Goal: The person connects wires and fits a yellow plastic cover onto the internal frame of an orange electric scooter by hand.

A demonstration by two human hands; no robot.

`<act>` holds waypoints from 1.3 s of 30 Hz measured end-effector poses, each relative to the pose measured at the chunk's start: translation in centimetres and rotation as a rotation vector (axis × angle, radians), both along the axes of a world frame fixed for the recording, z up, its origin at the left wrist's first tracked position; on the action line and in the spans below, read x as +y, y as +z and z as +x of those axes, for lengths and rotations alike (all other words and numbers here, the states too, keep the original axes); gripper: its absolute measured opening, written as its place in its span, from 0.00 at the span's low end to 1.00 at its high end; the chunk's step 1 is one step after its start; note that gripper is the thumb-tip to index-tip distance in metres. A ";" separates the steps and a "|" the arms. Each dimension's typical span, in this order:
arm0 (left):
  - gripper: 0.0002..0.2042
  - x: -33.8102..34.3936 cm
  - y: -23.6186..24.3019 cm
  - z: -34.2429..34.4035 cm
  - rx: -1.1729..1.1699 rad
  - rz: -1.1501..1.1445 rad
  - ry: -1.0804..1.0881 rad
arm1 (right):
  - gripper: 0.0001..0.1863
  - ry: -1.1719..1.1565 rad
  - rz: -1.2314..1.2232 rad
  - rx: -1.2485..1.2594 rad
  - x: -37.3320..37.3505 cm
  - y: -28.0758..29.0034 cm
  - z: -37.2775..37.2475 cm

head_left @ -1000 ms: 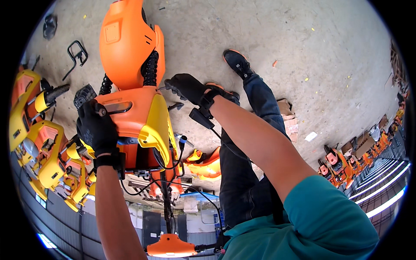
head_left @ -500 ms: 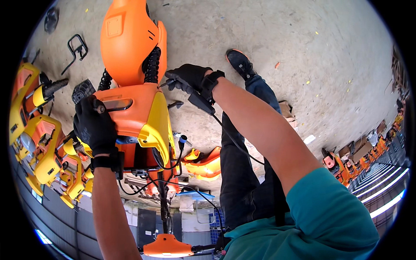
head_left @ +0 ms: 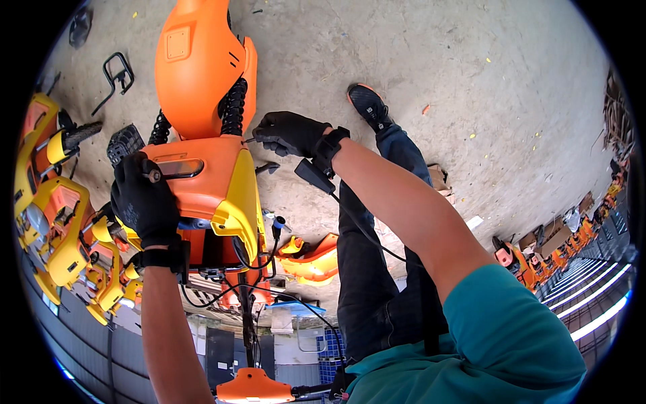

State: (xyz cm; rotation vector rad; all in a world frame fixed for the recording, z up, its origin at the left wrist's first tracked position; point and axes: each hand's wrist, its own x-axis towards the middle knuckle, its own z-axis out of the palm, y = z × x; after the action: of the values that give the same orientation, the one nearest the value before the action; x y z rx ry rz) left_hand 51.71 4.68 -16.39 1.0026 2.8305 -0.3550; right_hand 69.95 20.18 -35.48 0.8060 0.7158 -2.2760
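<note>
An orange-and-yellow shell of a small electric bike (head_left: 195, 155) stands in front of me, with black coil springs (head_left: 233, 108) between it and a large rounded orange part (head_left: 192, 60). My left hand (head_left: 143, 195), in a black glove, is closed on the shell's left edge, beside a dark oblong slot (head_left: 180, 168). A small round brownish end shows among its fingers. On the other side my gloved right hand (head_left: 289, 133) pinches a thin dark tool (head_left: 252, 140); its tip is at the shell's right edge, below the spring. The fingers hide most of the tool.
Yellow-and-orange bikes (head_left: 70, 262) crowd the left. A black metal frame (head_left: 118, 74) lies on the concrete floor (head_left: 437, 60). Loose orange-yellow panels (head_left: 313, 259) lie near my legs. A black cable (head_left: 296, 293) loops below the shell, above an orange handlebar cover (head_left: 254, 386).
My right hand has shifted slightly down and its fingers have curled closer, leaving less of the tool visible. My left hand keeps its place on the shell; the whole view has shifted slightly.
</note>
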 end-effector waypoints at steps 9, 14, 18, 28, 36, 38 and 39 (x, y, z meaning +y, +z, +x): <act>0.10 -0.1 -0.1 -0.2 -0.003 0.003 0.009 | 0.10 0.015 0.371 0.337 -0.2 -0.5 -0.5; 0.09 -0.2 0.1 0.2 -0.010 -0.007 0.049 | 0.18 0.285 0.189 0.011 1.7 3.2 -2.1; 0.09 0.2 0.2 0.2 -0.024 -0.015 0.068 | 0.17 0.257 0.264 0.093 1.0 1.0 -1.4; 0.10 -0.1 0.0 0.0 -0.015 -0.047 0.095 | 0.16 0.009 0.139 0.016 -0.1 0.8 -0.9; 0.09 0.1 0.2 0.0 -0.017 -0.026 0.078 | 0.17 0.052 0.150 0.099 0.6 0.1 -0.5; 0.08 0.3 0.1 0.1 -0.008 -0.033 0.082 | 0.17 -0.160 0.059 0.020 -0.5 0.2 -0.2; 0.08 0.3 0.1 0.1 -0.005 -0.032 0.080 | 0.17 -0.267 0.015 -0.020 -0.9 0.4 -0.1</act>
State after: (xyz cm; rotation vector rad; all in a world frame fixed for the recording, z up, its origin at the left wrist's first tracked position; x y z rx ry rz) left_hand 51.82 4.98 -16.28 0.8800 2.8407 -0.3870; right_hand 69.81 19.30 -35.05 0.9798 0.6491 -2.4966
